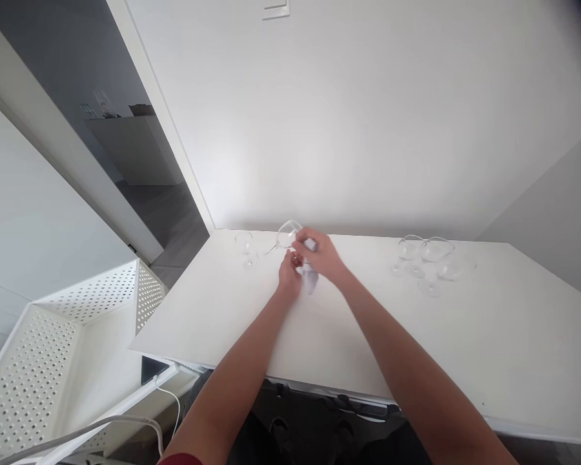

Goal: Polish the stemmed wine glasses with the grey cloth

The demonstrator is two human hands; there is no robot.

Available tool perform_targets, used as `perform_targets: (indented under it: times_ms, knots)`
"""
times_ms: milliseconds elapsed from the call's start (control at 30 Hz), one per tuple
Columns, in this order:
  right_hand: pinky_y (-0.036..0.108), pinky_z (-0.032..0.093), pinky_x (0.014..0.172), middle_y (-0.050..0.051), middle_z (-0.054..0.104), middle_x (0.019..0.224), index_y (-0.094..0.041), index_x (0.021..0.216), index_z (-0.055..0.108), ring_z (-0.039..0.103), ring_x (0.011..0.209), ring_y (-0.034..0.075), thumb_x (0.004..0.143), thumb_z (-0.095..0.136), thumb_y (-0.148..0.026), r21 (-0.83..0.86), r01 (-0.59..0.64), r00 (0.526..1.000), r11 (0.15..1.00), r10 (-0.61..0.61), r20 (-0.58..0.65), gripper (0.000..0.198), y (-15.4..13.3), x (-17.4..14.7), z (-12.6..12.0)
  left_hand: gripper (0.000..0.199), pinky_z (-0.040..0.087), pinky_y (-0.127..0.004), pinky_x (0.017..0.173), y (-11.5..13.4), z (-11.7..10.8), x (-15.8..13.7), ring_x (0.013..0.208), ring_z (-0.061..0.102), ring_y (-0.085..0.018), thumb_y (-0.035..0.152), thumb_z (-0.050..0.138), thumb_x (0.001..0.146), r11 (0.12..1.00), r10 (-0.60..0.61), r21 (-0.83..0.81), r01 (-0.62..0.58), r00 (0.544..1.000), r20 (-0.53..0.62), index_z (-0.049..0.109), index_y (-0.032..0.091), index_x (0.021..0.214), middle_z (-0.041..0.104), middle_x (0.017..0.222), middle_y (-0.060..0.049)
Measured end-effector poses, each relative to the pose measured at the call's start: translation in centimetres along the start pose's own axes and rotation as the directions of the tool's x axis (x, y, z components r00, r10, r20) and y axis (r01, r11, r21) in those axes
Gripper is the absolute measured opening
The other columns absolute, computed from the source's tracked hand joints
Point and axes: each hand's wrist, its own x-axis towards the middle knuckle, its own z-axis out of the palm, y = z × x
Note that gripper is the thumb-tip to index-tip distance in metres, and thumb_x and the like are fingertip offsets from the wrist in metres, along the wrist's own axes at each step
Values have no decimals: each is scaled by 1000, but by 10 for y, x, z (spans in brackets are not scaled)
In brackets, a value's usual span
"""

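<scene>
A clear wine glass (286, 236) is held just above the white table, its bowl showing to the upper left of my fingers. My left hand (289, 276) is closed below the bowl, around the glass's lower part, which the fingers mostly hide. Over the glass from the right comes my right hand (319, 253), its fingers closed on a pale cloth (310, 280) and touching the glass. The cloth hangs down between the two hands. To the left, another stemmed glass (244, 244) stands apart on the table.
Several clear stemmed glasses (430, 250) stand close together on the right of the white table (348, 336). A plain wall rises behind it. At lower left are a perforated white bin (109, 323) and a grey cable (121, 420).
</scene>
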Motion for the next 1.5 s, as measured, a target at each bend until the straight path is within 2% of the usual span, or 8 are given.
perform_targets:
  times_ms: [100,200,367,667,900,1133,1333,1500]
  knots:
    - [28,41,53,-3,56,68,-23,81,56,51,53,13,88,66,-47,222,-81,994,972,62,89,27,12,-18,-58,63,46,-26,56,4,-5,-6,56,49,-12,76,44,89,947,-132,-250,202,954,270,63,17,90,51,67,-1]
    - [28,39,49,-5,52,61,-23,81,57,50,49,13,83,73,-45,294,-178,976,939,132,172,27,30,-36,-91,70,48,-27,58,8,-5,-11,59,54,-13,79,52,84,903,-233,-183,389,801,551,69,13,103,61,73,-6]
    - [29,42,50,-3,56,65,-23,93,66,52,50,14,82,75,-45,335,-225,959,915,145,245,26,45,-48,-90,60,54,-36,79,10,-1,-21,75,66,-18,63,75,78,961,-215,47,271,633,744,70,14,113,69,95,-13]
    - [27,50,66,1,65,110,-34,125,64,62,85,16,88,64,-53,731,-117,907,672,372,-197,42,70,-46,-72,41,41,-23,54,1,6,-19,48,31,-1,46,81,78,997,-67,-5,76,904,422,62,20,103,64,93,0]
    - [33,54,82,5,59,135,-34,138,54,63,107,23,88,53,-56,656,-211,932,724,352,-89,55,69,-48,-55,50,40,-23,50,-4,9,-20,47,36,-2,48,87,69,981,-102,190,44,946,309,60,19,100,64,83,0]
    - [35,54,86,4,61,139,-32,146,49,64,114,27,70,62,-34,576,-296,945,762,321,62,77,63,-53,-67,54,31,-20,47,6,7,-19,43,34,-3,48,89,65,1000,22,9,-25,964,263,57,22,101,43,56,11]
    - [40,54,82,12,74,109,-17,118,70,69,98,29,81,61,-61,562,-579,810,590,339,478,58,63,-58,-81,49,28,-19,46,18,-5,-17,44,34,-4,42,85,68,990,87,-127,-68,985,150,57,25,105,42,59,10]
    - [33,55,73,9,76,95,-17,97,74,70,83,24,70,86,-39,420,-677,719,605,418,556,37,65,-59,-71,43,27,-20,45,17,-2,-17,45,35,-5,40,85,68,996,44,-81,-23,965,259,59,23,97,44,62,9]
